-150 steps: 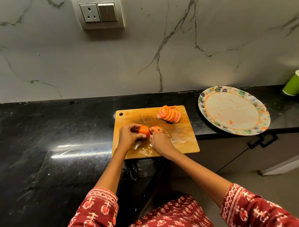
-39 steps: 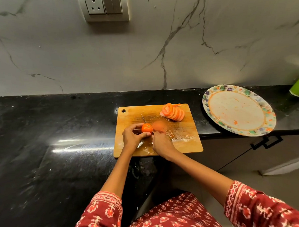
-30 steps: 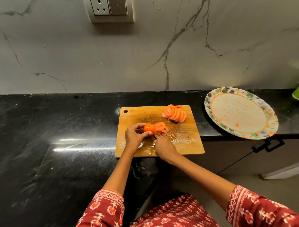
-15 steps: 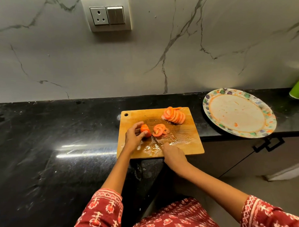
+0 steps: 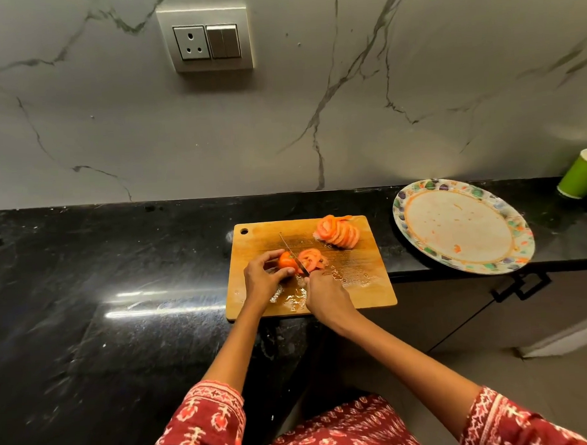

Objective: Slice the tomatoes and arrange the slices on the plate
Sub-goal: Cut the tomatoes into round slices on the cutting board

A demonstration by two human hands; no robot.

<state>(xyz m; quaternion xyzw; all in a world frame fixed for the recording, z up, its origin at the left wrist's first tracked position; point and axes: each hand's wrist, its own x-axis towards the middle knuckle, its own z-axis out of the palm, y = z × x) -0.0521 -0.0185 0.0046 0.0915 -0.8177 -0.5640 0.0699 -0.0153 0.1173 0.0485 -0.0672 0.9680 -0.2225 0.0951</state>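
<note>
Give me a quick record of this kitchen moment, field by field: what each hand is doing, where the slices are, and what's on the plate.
left hand: left hand holds the uncut orange-red tomato piece
right hand: right hand grips the thin metal knife, blade against the tomato piece
fresh slices: fresh slices lie right of the blade
older slices: fanned slice row at the wooden cutting board's far right corner
plate: floral-rimmed oval plate holds only smears and small bits, no slices
cup: green paper cup on its side

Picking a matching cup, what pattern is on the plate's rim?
Multicoloured blotches around an orange ring on the plate, clearest in the head view.
</note>
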